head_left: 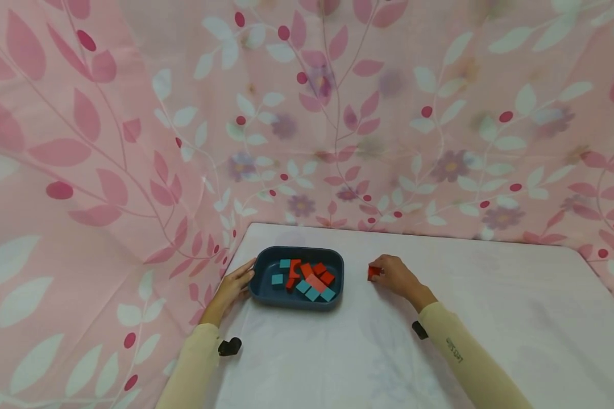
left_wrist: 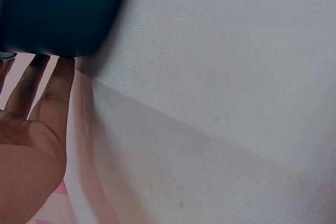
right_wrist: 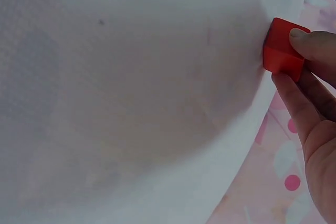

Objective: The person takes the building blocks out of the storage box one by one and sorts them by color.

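A dark blue tray (head_left: 266, 260) (left_wrist: 58, 14) sits on the white table and holds several red and teal blocks (head_left: 307, 278). My left hand (head_left: 233, 286) (left_wrist: 31, 114) rests with straight fingers against the tray's left wall. To the right of the tray, my right hand (head_left: 396, 275) (right_wrist: 310, 93) pinches a red cube (head_left: 373, 272) (right_wrist: 281, 51) between thumb and fingers, on or just above the tabletop.
The white cloth-covered table (head_left: 491, 318) stretches out to the right and front. A pink curtain (head_left: 307, 113) printed with leaves hangs behind and to the left, close to the table's back and left edges.
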Demonstrator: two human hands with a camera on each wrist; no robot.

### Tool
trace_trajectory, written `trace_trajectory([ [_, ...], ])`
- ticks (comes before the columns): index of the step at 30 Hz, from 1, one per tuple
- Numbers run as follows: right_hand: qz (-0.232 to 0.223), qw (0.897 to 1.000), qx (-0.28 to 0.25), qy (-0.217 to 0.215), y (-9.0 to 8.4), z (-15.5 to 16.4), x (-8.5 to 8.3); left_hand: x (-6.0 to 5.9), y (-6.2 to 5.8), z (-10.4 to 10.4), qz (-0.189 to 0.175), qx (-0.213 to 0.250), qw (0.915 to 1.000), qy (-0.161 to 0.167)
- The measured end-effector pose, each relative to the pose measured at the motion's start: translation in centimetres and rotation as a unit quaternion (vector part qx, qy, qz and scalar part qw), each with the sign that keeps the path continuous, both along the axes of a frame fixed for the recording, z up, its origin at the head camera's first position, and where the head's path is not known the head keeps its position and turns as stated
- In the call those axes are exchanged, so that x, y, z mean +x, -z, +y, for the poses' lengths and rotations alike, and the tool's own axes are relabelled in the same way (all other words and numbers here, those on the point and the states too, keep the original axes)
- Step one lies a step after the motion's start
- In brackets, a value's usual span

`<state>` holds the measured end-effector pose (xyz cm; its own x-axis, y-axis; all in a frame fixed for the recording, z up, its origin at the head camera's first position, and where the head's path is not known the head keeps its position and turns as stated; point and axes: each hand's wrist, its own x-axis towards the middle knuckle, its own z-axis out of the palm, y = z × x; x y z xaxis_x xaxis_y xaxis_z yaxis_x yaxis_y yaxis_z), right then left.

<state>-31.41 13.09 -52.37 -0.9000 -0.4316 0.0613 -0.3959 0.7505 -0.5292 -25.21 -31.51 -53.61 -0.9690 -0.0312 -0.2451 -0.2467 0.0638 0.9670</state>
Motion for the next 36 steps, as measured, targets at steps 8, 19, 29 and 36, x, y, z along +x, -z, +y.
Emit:
trace_trajectory([
  [8,-0.006,1.000,-0.009,0.010,0.6,-0.1,0.0,0.0,0.0,-0.1,0.008,0.001,1.0000,0.002],
  [19,0.048,0.998,-0.029,-0.033,-2.1,-2.2,0.2,0.2,0.1,-0.2,0.000,0.007,1.0000,-0.003],
  [29,0.080,0.991,-0.046,-0.096,-4.2,-7.6,0.8,0.4,0.0,-0.2,0.000,0.004,1.0000,-0.002],
  [36,0.039,0.992,-0.015,-0.117,-4.3,-10.1,1.3,0.1,0.3,-0.1,0.010,0.004,0.9999,0.011],
])
